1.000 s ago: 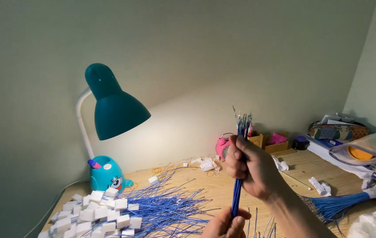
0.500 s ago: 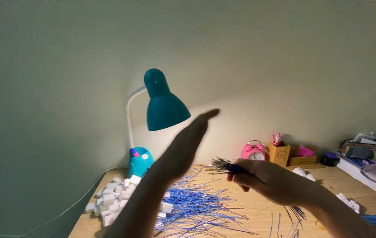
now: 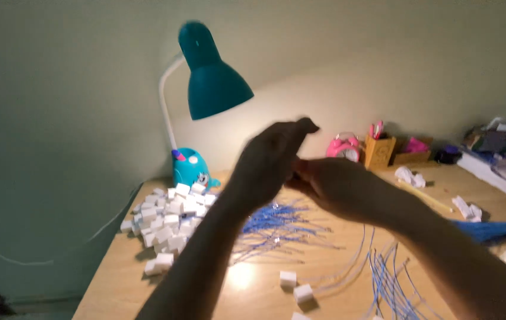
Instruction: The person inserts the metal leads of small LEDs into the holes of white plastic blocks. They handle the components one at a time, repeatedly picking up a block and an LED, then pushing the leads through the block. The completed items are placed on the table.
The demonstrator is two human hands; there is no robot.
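Table [image 3: 247,290] nearest, with loose blue wires [image 3: 389,278] and two small white blocks [image 3: 295,286] lying on it. Above, left hand [image 3: 270,157] curved over right hand [image 3: 336,184], touching it; both blurred, so cannot tell if pinching anything. Bundle held upright by the right hand a moment ago no longer seen: perhaps hidden inside the hands, perhaps down among the wires. Farther, pile of white blocks [image 3: 167,222], teal lamp [image 3: 214,83], pink clock [image 3: 345,147].
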